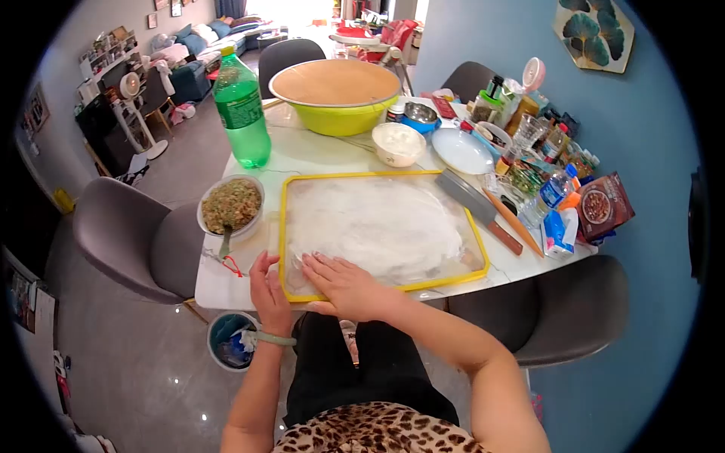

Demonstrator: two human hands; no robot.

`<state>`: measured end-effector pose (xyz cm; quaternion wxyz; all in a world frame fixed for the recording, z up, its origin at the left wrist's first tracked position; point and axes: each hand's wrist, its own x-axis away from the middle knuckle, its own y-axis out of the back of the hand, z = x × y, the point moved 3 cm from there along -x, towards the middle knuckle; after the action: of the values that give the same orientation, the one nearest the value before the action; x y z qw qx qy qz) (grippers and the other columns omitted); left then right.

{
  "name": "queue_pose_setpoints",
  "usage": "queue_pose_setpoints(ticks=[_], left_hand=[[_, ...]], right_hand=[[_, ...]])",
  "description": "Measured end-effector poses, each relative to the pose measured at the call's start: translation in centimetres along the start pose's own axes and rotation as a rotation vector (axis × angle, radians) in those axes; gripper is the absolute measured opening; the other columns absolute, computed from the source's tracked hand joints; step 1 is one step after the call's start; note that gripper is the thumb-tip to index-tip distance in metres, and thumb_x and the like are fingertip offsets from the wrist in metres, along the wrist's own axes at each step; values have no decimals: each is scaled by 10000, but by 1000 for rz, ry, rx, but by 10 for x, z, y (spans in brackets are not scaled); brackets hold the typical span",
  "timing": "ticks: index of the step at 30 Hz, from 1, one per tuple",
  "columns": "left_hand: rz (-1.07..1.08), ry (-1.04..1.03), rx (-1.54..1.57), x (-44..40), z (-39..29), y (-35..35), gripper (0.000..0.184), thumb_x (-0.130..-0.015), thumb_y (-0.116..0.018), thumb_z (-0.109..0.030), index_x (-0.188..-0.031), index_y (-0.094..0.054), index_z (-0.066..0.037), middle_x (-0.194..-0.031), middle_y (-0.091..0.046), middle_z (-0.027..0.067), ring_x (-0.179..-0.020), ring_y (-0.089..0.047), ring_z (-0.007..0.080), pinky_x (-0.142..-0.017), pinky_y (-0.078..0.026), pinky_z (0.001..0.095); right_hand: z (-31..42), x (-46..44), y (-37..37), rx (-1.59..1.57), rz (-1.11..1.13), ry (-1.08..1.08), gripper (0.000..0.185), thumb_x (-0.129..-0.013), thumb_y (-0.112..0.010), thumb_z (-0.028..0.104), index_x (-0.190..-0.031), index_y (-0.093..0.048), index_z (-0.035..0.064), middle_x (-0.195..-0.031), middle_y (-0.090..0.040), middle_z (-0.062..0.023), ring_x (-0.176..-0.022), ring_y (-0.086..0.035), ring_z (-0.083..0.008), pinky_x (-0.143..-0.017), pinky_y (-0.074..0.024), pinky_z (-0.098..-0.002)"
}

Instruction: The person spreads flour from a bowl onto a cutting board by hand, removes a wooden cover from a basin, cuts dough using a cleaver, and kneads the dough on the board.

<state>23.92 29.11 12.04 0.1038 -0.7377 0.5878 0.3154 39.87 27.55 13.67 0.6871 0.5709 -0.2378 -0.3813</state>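
Note:
A yellow-rimmed board or mat [284,219] lies on the table, its middle covered with white flour [370,226]. My right hand [347,288] rests flat on the floured surface near its front left corner, fingers stretched out. Beside that corner is my left hand [270,294], fingers upright and extended, at the yellow rim; whether it touches the rim I cannot tell. Neither hand holds anything. Behind my left hand stands a bowl of minced filling [232,204] with a spoon handle sticking out. A cleaver [476,202] lies across the right rim, alongside a wooden rolling pin [513,221].
At the back are a green bottle [243,113], a yellow-green basin [340,119] with a round lid, and a bowl of flour [399,143]. A plate [463,151], jars and packets crowd the right. Chairs [143,234] flank the table; a bin [226,355] stands below.

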Motion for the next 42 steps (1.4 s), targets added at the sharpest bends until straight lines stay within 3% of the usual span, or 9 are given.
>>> queue_pose_setpoints(ticks=[4,11,17,24,33,37,38,40,42], left_hand=[[-1,-8,-9,-1,-5,1,338,-942,-352,-156,-1232,-423,2,-1054,-556,128,-967,-519,197,-870,-395,312],[-4,-30,-20,1,-4,-2,342,-925,-382,-134,-1225,-424,25,-1056,-554,150,-962,-530,235,-853,-410,329],[-12,-26,-65,-1,-3,-1,330,-923,-377,-119,-1213,-434,27,-1045,-556,150,-958,-531,241,-870,-398,334],[-10,-12,-3,-2,-8,-1,346,-949,-352,-186,-1216,-430,19,-1022,-554,116,-936,-514,195,-844,-391,312],[-42,13,-41,-2,10,-3,332,-929,-396,-182,-1177,-460,28,-1005,-561,149,-936,-535,244,-852,-406,333],[-17,-18,-49,-5,15,-4,317,-916,-406,-167,-1164,-476,18,-1008,-562,150,-950,-532,273,-864,-400,347],[-9,-21,-48,-5,15,-4,312,-913,-406,-162,-1157,-482,16,-1009,-562,150,-954,-529,279,-868,-398,351],[13,-43,-67,-5,10,-3,299,-909,-405,-155,-1138,-495,15,-1009,-561,151,-953,-528,287,-868,-397,355],[38,-70,-82,-5,6,-4,292,-909,-404,-153,-1126,-502,15,-1009,-560,153,-949,-529,288,-864,-398,356]], right_hand=[[-22,64,20,-21,77,33,673,-893,-411,447,-1369,-255,-3,-1452,-207,-153,-1346,-195,-274,-1087,-170,-380],[-98,162,50,158,94,-320,679,-897,-408,427,-1393,-195,15,-1462,-166,-161,-1356,-160,-286,-1095,-145,-381],[-94,107,32,78,29,-338,678,-891,-414,414,-1386,-204,1,-1457,-160,-189,-1358,-141,-301,-1097,-134,-390],[-17,-8,14,-34,-5,-26,607,-905,-361,466,-1377,-293,91,-1447,-195,-188,-1342,-182,-328,-1083,-156,-434],[-147,21,29,88,-96,-498,600,-878,-402,439,-1363,-312,98,-1452,-213,-146,-1333,-212,-322,-1063,-216,-451],[-141,61,43,176,8,-348,428,-843,-504,383,-1129,-555,68,-1209,-528,-167,-1129,-489,-295,-937,-382,-401],[-127,61,58,182,13,-333,428,-843,-504,383,-1129,-555,68,-1209,-528,-167,-1129,-489,-295,-937,-382,-401],[-100,66,91,-124,-263,-430,280,-778,-586,281,-956,-629,70,-853,-654,-109,-849,-604,-271,-806,-449,-372],[-94,56,100,-93,-357,-435,245,-743,-605,232,-929,-636,75,-751,-634,-92,-768,-599,-268,-760,-457,-368]])
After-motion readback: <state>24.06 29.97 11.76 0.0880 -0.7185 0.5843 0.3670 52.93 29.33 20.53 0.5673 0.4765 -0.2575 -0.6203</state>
